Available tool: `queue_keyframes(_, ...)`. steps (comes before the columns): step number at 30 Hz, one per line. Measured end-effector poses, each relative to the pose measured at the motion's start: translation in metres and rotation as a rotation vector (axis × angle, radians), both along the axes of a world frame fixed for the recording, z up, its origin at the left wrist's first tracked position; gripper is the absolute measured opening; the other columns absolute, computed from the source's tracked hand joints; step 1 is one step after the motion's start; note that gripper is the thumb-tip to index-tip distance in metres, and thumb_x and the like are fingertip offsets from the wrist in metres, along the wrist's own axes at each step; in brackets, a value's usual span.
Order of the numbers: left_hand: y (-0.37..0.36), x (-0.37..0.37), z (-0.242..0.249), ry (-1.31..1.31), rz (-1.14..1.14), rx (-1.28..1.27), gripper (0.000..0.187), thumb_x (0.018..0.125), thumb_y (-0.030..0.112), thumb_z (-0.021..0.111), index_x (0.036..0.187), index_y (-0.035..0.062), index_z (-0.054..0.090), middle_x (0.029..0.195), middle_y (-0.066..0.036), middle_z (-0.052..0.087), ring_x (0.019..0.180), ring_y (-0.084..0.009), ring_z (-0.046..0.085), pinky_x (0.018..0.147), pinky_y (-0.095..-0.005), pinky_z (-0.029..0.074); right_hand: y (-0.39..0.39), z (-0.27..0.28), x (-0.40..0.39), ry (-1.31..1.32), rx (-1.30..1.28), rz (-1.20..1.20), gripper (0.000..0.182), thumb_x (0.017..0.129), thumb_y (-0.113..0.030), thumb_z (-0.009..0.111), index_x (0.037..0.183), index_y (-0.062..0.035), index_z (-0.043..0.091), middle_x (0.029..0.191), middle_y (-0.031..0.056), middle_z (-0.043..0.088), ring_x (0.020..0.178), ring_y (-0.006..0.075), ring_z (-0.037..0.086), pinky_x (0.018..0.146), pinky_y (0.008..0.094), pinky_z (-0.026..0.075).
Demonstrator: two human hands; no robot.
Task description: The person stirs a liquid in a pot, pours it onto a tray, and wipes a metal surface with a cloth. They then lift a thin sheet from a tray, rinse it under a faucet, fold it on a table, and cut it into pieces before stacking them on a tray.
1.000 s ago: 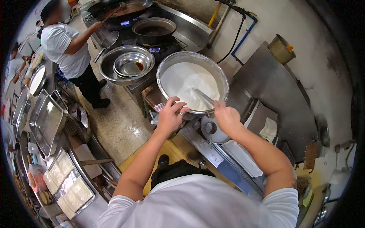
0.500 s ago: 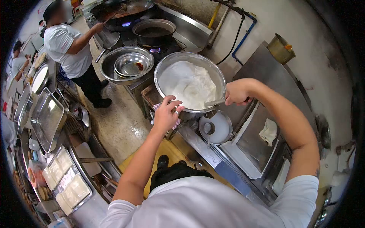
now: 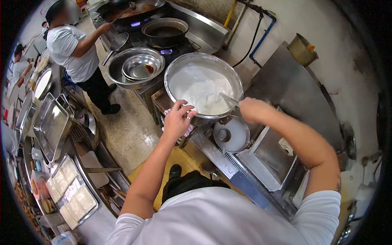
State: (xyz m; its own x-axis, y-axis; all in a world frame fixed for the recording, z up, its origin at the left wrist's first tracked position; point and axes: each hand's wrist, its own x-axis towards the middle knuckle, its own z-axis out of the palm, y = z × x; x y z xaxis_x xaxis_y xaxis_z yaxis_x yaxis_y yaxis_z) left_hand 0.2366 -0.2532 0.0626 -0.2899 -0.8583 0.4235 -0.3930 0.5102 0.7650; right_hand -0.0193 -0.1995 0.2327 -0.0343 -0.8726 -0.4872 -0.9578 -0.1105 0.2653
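Observation:
A large round metal bowl (image 3: pixel 234 77) holds a loose white mixture (image 3: pixel 200 83) with a swirled surface. At the bowl's near left rim, my left hand (image 3: pixel 178 120) grips the edge, fingers curled over it; a ring shows on one finger. A pinkish checked cloth (image 3: pixel 189 130) hangs just below that hand. My right hand (image 3: pixel 253 110) is closed round the handle of a grey, flat-looking utensil (image 3: pixel 229 99) at the right rim. The utensil's far end dips into the mixture, so its full shape is hidden.
Left of the bowl stand nested metal basins (image 3: pixel 136 67) beside a lit stove with a pot (image 3: pixel 165 32). A container of whitish liquid (image 3: pixel 237 136) with a ladle sits below. A co-worker (image 3: pixel 71 45) stands at a wok (image 3: pixel 130 12). Trays (image 3: pixel 51 126) line the left counter.
My right hand has swung left and down with the utensil, whose end moved further into the bowl. The mixture looks flatter and smoother. My left hand stays at the rim.

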Motion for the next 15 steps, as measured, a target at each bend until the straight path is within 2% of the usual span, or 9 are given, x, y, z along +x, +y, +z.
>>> queue_keyframes(2,0.0,0.0,0.001,-0.002,0.0,0.005,0.023,0.092,0.033,0.075,0.106,0.0141,0.076,0.119,-0.006,0.065,0.074,-0.0219,0.07,0.07,-0.0373,0.055,-0.032,0.042,0.011,0.056,0.353,-0.193,0.025,0.088,-0.015,0.061,0.081,0.0063,0.071,0.081,0.0201,0.072,0.065,0.0312,0.072,0.056,0.0443,0.056)
queue_keyframes(4,-0.001,0.001,0.001,-0.015,-0.004,0.012,0.023,0.091,0.032,0.075,0.105,0.0138,0.076,0.12,-0.007,0.065,0.076,-0.0231,0.07,0.071,-0.0377,0.055,-0.053,0.052,-0.003,-0.059,0.439,-0.292,0.024,0.091,-0.02,0.064,0.09,0.0027,0.072,0.066,0.0117,0.064,0.049,0.022,0.06,0.045,0.04,0.048)
queue_keyframes(5,-0.002,0.002,0.0,-0.01,-0.004,0.004,0.023,0.091,0.032,0.076,0.105,0.0136,0.076,0.12,-0.007,0.064,0.077,-0.0239,0.071,0.071,-0.0382,0.056,-0.055,0.057,-0.007,-0.163,0.414,-0.381,0.021,0.093,-0.023,0.066,0.098,-0.0039,0.073,0.059,0.0072,0.057,0.045,0.0172,0.053,0.042,0.0381,0.044)
queue_keyframes(8,-0.003,0.002,-0.003,0.001,-0.008,-0.02,0.024,0.091,0.032,0.076,0.105,0.0129,0.076,0.121,-0.007,0.064,0.079,-0.0262,0.071,0.072,-0.0396,0.056,-0.048,0.05,-0.002,-0.25,0.423,-0.458,0.021,0.096,-0.023,0.062,0.104,-0.006,0.071,0.058,0.0067,0.055,0.044,0.0163,0.051,0.041,0.0376,0.042)
queue_keyframes(9,-0.003,0.003,-0.003,0.002,-0.009,-0.03,0.024,0.091,0.032,0.076,0.105,0.0126,0.076,0.121,-0.007,0.064,0.08,-0.0267,0.071,0.072,-0.04,0.056,-0.039,0.048,0.007,-0.333,0.414,-0.351,0.029,0.094,-0.025,0.065,0.082,0.0011,0.066,0.06,0.0076,0.059,0.049,0.019,0.057,0.045,0.038,0.048)
queue_keyframes(11,-0.003,0.003,-0.004,0.003,-0.012,-0.023,0.024,0.09,0.032,0.076,0.105,0.0123,0.076,0.12,-0.008,0.064,0.08,-0.0273,0.071,0.072,-0.0405,0.056,-0.025,0.008,0.019,-0.278,0.245,-0.152,0.027,0.089,-0.015,0.061,0.085,0.0097,0.069,0.067,0.019,0.069,0.061,0.0285,0.072,0.057,0.0447,0.057)
queue_keyframes(12,-0.003,0.002,-0.004,0.004,-0.014,-0.01,0.024,0.09,0.032,0.076,0.105,0.0123,0.076,0.12,-0.008,0.064,0.08,-0.0273,0.071,0.072,-0.0406,0.056,-0.017,-0.034,0.015,-0.252,0.082,-0.115,0.026,0.089,-0.009,0.056,0.093,0.0113,0.071,0.08,0.0229,0.073,0.075,0.0348,0.075,0.067,0.0459,0.06)
queue_keyframes(14,-0.004,0.002,-0.004,0.008,-0.011,-0.007,0.025,0.09,0.032,0.076,0.105,0.0122,0.076,0.118,-0.008,0.065,0.08,-0.0273,0.071,0.071,-0.0407,0.056,0.009,-0.047,0.041,-0.153,-0.189,-0.023,0.024,0.089,-0.007,0.057,0.099,0.0086,0.072,0.093,0.0234,0.075,0.088,0.0371,0.076,0.075,0.046,0.062)
queue_keyframes(15,-0.004,0.002,-0.004,0.01,-0.009,-0.016,0.025,0.09,0.033,0.076,0.105,0.0122,0.076,0.118,-0.008,0.065,0.08,-0.0272,0.071,0.071,-0.0407,0.056,0.011,-0.052,0.04,-0.122,-0.217,-0.056,0.023,0.088,-0.007,0.058,0.1,0.008,0.071,0.097,0.0237,0.074,0.091,0.0375,0.075,0.077,0.0464,0.062)
